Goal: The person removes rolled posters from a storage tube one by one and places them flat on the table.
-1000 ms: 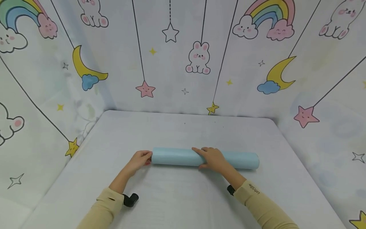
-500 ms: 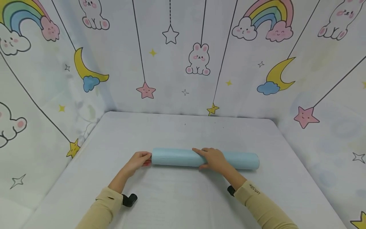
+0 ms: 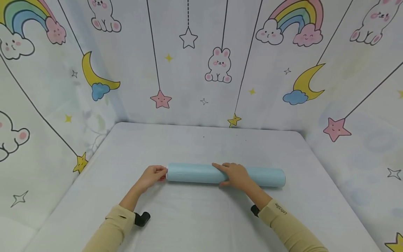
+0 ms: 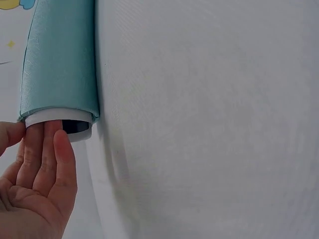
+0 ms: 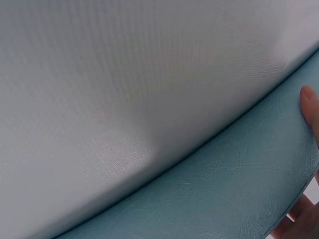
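A light blue roll of smooth, leather-like sheet point(image 3: 192, 173) lies crosswise on the white-covered table. From its left end a white tube point(image 4: 85, 133) with a dark hollow inside sticks out a little. My left hand point(image 3: 152, 176) pinches this tube's rim; in the left wrist view some fingers reach into the opening while the thumb stays outside. My right hand point(image 3: 237, 175) holds the roll right of its middle, fingers over the top and thumb on the near side. In the right wrist view only that hand's thumb and some fingers show against the blue sheet point(image 5: 234, 164).
The table point(image 3: 189, 217) has a white cloth, and its back edge meets a patterned curtain point(image 3: 132, 63) with rabbits, stars and moons. Black wrist cameras point(image 3: 142, 219) sit at the beige sleeves point(image 3: 108, 231).
Both hands and the roll stay nearly in place. A thin pale edge now shows at the roll's left end, beside my left fingertips.
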Tool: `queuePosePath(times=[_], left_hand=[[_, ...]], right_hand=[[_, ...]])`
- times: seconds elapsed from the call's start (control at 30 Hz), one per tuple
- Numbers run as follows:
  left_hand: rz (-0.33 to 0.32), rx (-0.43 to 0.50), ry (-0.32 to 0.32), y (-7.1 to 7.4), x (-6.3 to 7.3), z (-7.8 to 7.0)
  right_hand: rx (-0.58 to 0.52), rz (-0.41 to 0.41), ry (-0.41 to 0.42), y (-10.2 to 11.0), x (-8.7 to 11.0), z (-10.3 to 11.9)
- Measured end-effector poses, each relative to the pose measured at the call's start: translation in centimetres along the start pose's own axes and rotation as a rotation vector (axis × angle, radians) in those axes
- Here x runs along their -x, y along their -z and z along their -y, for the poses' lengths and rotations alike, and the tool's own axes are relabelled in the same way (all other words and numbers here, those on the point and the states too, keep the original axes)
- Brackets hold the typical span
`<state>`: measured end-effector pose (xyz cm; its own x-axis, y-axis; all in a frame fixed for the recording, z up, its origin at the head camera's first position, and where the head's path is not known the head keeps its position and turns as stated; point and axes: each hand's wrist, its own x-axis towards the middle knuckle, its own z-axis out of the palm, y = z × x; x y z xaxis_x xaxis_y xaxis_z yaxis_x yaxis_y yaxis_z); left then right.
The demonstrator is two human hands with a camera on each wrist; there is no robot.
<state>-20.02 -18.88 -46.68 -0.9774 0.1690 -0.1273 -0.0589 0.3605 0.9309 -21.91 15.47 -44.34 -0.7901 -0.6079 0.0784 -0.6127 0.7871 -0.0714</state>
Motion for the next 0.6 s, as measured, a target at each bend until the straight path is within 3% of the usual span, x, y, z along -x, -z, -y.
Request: queuePosePath(times=[0.27, 0.6], left_hand=[[-0.063, -0.082, 0.012, 0.2, -0.1, 0.1], [-0.082, -0.091, 0.032, 0.5, 0.2, -0.2]], right_hand=[[-0.01, -0.003, -0.027, 0.0, 0.6, -0.7], [-0.031, -0.012, -0.053, 0.3, 2.2, -2.4]])
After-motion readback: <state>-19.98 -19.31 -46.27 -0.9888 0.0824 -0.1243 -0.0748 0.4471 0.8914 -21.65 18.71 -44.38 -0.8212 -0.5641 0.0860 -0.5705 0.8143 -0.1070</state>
